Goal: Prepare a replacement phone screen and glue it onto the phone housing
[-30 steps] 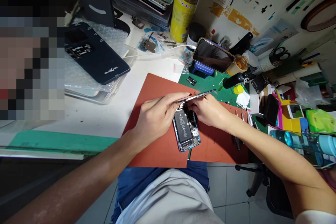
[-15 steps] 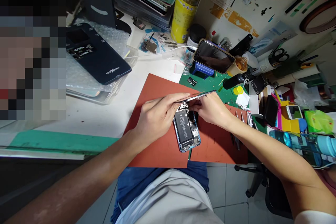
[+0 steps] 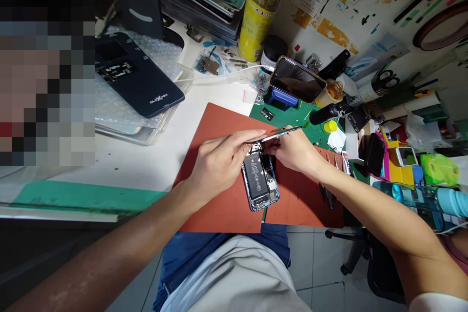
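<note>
An opened smartphone [image 3: 273, 198] lies on the reddish-brown mat, its black battery [image 3: 255, 175] and inner parts facing up. Above its far end, my left hand [image 3: 218, 162] pinches a thin phone screen [image 3: 281, 133], which is raised and seen nearly edge-on. My right hand [image 3: 297, 152] is closed at the phone's upper right, under the screen's edge. Its bent fingertips are close to the phone's inside top. Whatever they pinch is hidden by the screen and the fingers.
The brown mat [image 3: 215, 214] covers part of a green mat [image 3: 285, 113]. Beyond stand a propped phone [image 3: 298, 79] on a blue stand and a yellow spray can [image 3: 255, 27]. Tweezers and tools [image 3: 329, 197] lie right; a dark-blue panel [image 3: 142, 78] lies left on bubble wrap.
Almost nothing differs. The raised screen and both hands stay at the phone's far end; the whole view has shifted slightly.
</note>
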The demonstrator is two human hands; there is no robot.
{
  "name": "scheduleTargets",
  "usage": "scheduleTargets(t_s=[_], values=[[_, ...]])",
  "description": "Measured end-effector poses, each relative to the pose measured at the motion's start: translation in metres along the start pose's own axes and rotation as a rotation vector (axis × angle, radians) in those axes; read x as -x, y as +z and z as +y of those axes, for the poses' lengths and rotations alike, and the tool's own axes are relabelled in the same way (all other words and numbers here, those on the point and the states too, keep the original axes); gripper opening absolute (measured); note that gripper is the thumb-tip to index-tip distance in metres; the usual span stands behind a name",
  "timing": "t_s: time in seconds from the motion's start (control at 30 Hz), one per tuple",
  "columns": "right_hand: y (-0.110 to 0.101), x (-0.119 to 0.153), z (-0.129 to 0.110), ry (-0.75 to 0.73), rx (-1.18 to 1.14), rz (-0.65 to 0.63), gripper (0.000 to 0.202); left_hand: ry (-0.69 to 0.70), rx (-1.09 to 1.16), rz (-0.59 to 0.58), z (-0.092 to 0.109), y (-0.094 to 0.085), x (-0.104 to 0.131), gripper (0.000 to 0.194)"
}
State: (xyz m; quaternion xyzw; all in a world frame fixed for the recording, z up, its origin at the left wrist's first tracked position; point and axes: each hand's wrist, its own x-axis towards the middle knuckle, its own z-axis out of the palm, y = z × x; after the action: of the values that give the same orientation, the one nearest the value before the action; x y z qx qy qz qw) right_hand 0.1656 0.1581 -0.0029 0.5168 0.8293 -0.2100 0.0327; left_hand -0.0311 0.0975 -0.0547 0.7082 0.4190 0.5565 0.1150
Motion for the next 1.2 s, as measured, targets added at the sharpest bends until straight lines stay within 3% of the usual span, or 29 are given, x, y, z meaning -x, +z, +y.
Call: scheduleTargets(t_s=[0.37,0.77,0.97,1.13,1.2], values=[[-0.003,0.0,-0.012,0.059,0.1,-0.032,0.028,-0.008,0.004,-0.01,0.0,-0.001,0.0,0.03],[-0.003,0.004,-0.02,0.133,0.027,-0.024,0.029,0.001,-0.002,0.005,-0.001,-0.001,0.001,0.025],[-0.013,0.004,-0.016,0.204,-0.184,-0.046,0.025,0.026,0.006,0.015,0.0,0.0,-0.001,0.027],[-0.022,0.011,0.003,0.315,-0.448,-0.038,0.009,0.014,-0.002,0.011,0.0,-0.001,-0.002,0.029],[-0.021,0.017,0.011,0.367,-0.562,-0.035,0.011,0.006,-0.004,0.013,0.0,-0.001,-0.001,0.029]])
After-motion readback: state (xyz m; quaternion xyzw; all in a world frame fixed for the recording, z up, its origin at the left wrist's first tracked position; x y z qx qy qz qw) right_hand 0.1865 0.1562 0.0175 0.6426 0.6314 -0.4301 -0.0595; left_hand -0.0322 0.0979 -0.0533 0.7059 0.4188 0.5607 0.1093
